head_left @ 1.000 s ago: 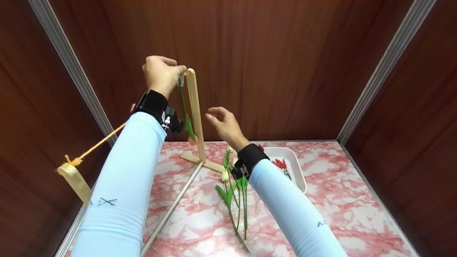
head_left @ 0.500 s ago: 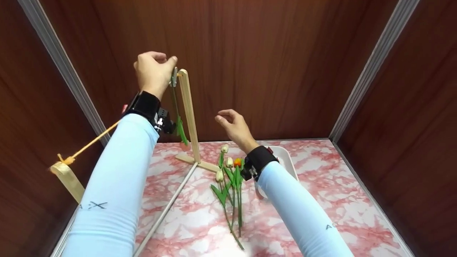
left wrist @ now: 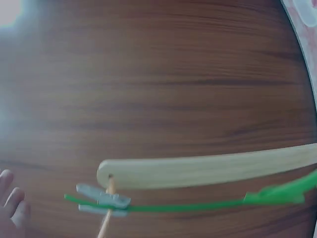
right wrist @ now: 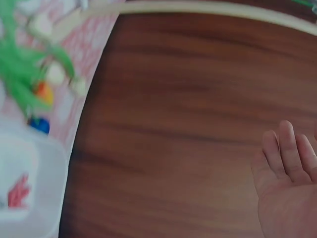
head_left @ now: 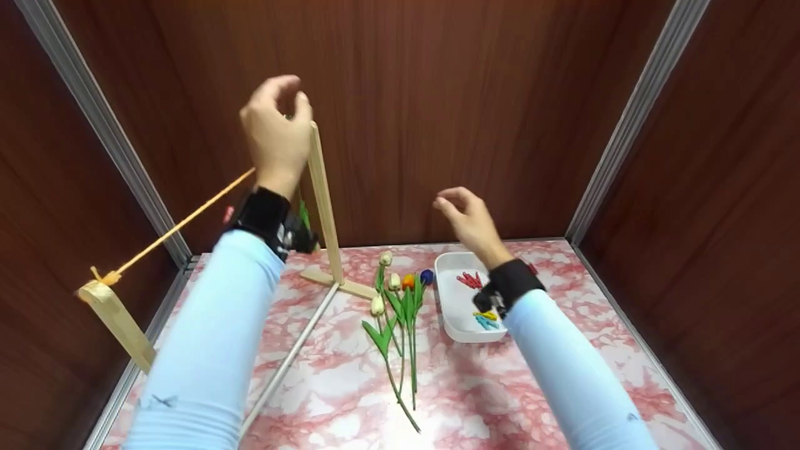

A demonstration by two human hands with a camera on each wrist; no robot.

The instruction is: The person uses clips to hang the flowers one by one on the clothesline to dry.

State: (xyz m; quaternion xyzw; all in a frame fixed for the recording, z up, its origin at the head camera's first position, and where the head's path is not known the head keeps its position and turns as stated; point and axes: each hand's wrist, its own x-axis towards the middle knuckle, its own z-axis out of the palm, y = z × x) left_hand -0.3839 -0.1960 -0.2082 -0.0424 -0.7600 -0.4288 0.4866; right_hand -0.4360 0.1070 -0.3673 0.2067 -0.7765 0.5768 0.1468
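Observation:
In the left wrist view a pale clothespin clamps a green artificial tulip stem onto the orange string, beside the top of the wooden post. My left hand is at the post top, thumb and fingers apart and holding nothing; in its wrist view the fingertips stay clear of the clothespin. From the head view, that hand hides the clothespin, and the tulip's leaf shows below. My right hand hovers above the white tray, fingers loosely bent with nothing in them.
Several tulips, among them a white one, an orange one and a blue one, lie mid-table. Red clothespins and blue ones are in the tray. The string runs to a front-left post; a pale rod crosses the table.
My left thumb and fingers have spread and come off the clothespin, which stays on the string with the tulip hanging. My right hand has moved right, over the tray.

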